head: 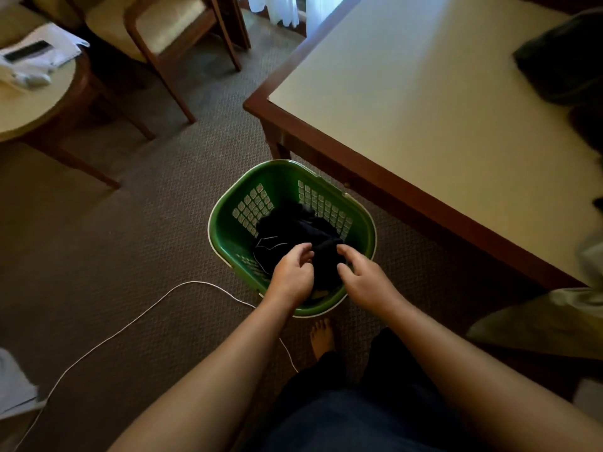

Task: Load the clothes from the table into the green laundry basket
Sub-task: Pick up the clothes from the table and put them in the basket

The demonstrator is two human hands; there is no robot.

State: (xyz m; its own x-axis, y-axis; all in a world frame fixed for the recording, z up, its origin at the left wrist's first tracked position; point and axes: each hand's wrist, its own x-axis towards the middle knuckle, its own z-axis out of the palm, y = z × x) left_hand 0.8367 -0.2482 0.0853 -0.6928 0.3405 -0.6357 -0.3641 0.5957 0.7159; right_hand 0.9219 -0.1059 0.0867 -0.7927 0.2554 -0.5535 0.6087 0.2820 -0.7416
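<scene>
Several dark clothes [287, 230] already lay heaped in the green laundry basket [225, 230], which stood on the carpet [130, 223] at 7 o'clock from the tabletop [408, 109] corner. Both hands were over the basket's near half. The left hand [292, 275] had thumb and forefinger closed on a dark garment [326, 265]. The right hand [365, 282] met the same cloth with loosely curled fingers; whether it gripped could not be told.

Judged partly complete: a dark pile [561, 60] remained on the tabletop at 2 o'clock, and a pale garment [592, 262] showed at the 3 o'clock edge, so at least two loads appeared outstanding.

The basket was rounded, moulded plastic with a pale rim and grids of square holes in its walls. The clothes were soft, limp and creased. The tabletop was smooth, cream and edged in dark wood. The carpet was brown, close-woven and finely patterned.
</scene>
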